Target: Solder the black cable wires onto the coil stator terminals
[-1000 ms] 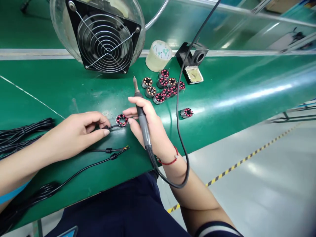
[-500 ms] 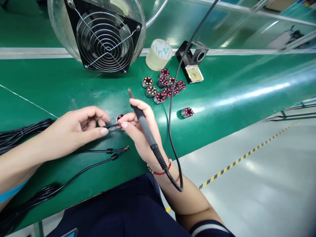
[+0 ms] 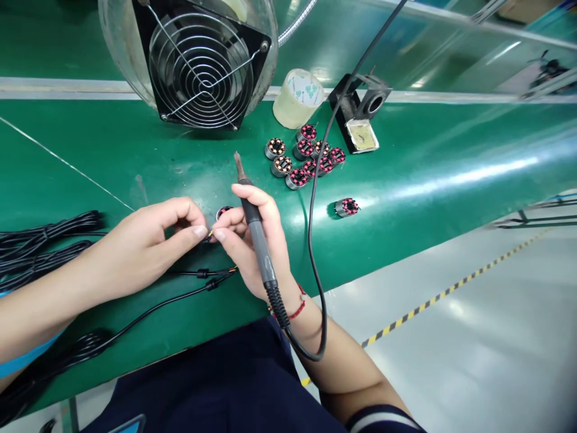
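My left hand (image 3: 166, 237) pinches the end of a black cable, where short yellow wires (image 3: 210, 233) show between the fingertips. My right hand (image 3: 280, 249) grips a soldering iron (image 3: 261, 243) across the palm, its tip pointing up and away. Thumb and a finger of that same hand also press on the wires, meeting my left fingertips. Just behind the fingers sits a small round motor stator (image 3: 223, 211), partly hidden by my right hand. Two black cables (image 3: 198, 273) with stripped coloured ends lie on the green bench below.
A caged fan (image 3: 205, 84) stands at the back. Right of it are a tape roll (image 3: 295, 102), a soldering iron stand (image 3: 360, 114) and several stators (image 3: 297, 178); one stator (image 3: 347, 207) lies apart. Coiled black cables (image 3: 45, 240) lie left. The iron's cord (image 3: 312, 222) crosses the bench.
My left hand has moved right, so its fingertips now meet those of my right hand at the wires. The soldering iron has turned slightly more upright. The camera view has shifted a little.
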